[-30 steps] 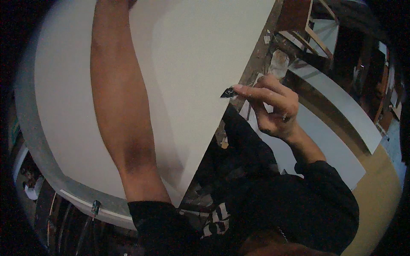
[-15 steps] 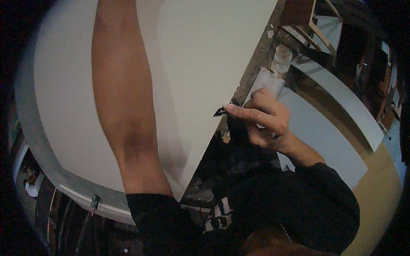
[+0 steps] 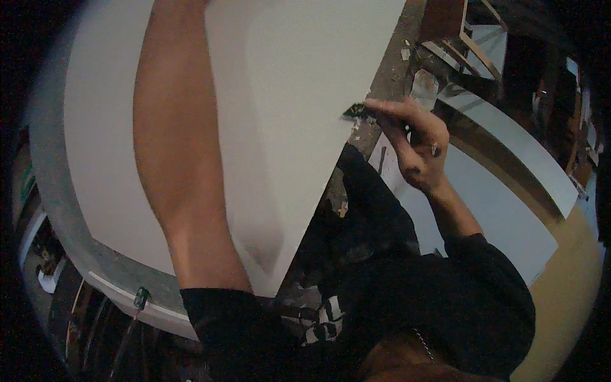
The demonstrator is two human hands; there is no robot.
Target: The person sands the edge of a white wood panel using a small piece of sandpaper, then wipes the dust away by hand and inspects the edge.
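Piece [image 3: 356, 111], dark, partly covered by right grip [image 3: 424, 158].

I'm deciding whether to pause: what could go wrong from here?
The dark pointed piece pinched in the right hand is at the edge of the white panel; a slip could mark that surface. The fingertips grip close to its point, so they might get nicked if it is sharp. The left forearm reaches across the panel with its hand out of view, so poor bracing could go unnoticed.
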